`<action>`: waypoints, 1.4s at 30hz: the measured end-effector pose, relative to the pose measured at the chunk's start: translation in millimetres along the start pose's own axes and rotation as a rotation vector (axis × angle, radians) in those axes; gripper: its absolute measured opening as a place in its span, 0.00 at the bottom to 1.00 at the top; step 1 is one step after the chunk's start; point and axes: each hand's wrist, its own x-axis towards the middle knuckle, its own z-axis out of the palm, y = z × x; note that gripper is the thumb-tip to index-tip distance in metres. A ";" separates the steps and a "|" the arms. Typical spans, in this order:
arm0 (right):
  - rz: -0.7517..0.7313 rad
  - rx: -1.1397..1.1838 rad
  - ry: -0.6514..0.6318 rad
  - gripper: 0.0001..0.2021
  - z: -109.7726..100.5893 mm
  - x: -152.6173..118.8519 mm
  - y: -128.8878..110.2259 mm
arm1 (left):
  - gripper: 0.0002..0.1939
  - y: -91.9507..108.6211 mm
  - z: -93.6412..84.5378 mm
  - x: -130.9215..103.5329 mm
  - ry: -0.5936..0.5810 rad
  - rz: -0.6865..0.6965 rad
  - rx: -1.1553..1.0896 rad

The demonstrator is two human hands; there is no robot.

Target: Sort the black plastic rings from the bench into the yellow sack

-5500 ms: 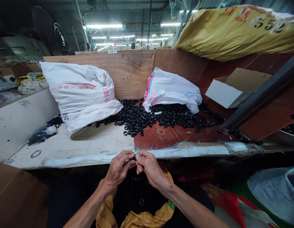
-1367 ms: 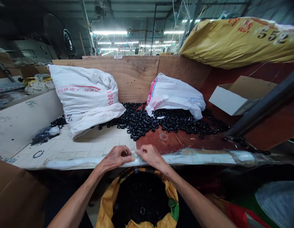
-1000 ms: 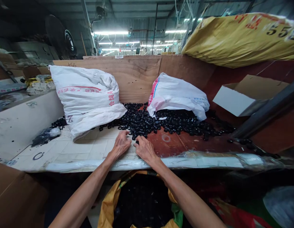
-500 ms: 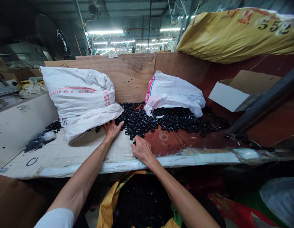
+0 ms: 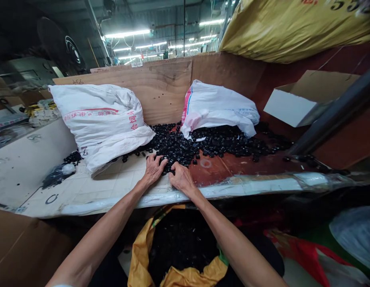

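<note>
A heap of small black plastic parts [image 5: 173,145] is spread over the worktable [image 5: 131,171]. At its near edge my left hand [image 5: 154,169] is open, fingers apart and bent over some of the parts. Close to its right, my right hand [image 5: 182,177] is curled, with thumb and forefinger pinched around a small black part. The exact shape of that part is too small to make out. Below the table edge, a yellow sack [image 5: 141,249] gapes with a mass of similar black parts inside.
A large white sack [image 5: 104,119] leans at the left, and a smaller white sack [image 5: 217,107] lies over the heap. A white cardboard box [image 5: 288,107] and a dark metal bar [image 5: 331,115] stand at the right. Above is a full yellow sack [image 5: 280,32].
My left hand has moved right, from beside the large white sack toward my right hand, along the heap's edge. My right hand has shifted slightly. The view has tilted a little.
</note>
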 end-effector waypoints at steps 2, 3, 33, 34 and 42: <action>0.041 0.080 0.048 0.07 -3.6 0.0 2.9 | 0.19 3.4 -12.4 -19.0 0.043 0.035 -0.046; 0.058 0.128 0.067 0.06 -5.4 -0.2 4.5 | 0.18 4.7 -19.5 -28.6 0.092 0.040 -0.051; 0.021 0.779 -0.200 0.16 -10.4 -13.8 11.2 | 0.14 27.3 -29.5 -71.8 -0.097 -0.118 -0.840; 0.012 0.799 -0.184 0.15 -11.1 -15.9 10.3 | 0.15 27.5 -29.9 -71.9 -0.113 -0.120 -0.871; -0.025 0.766 -0.137 0.10 -10.2 -21.7 9.4 | 0.14 31.2 -36.2 -73.7 -0.118 -0.130 -0.969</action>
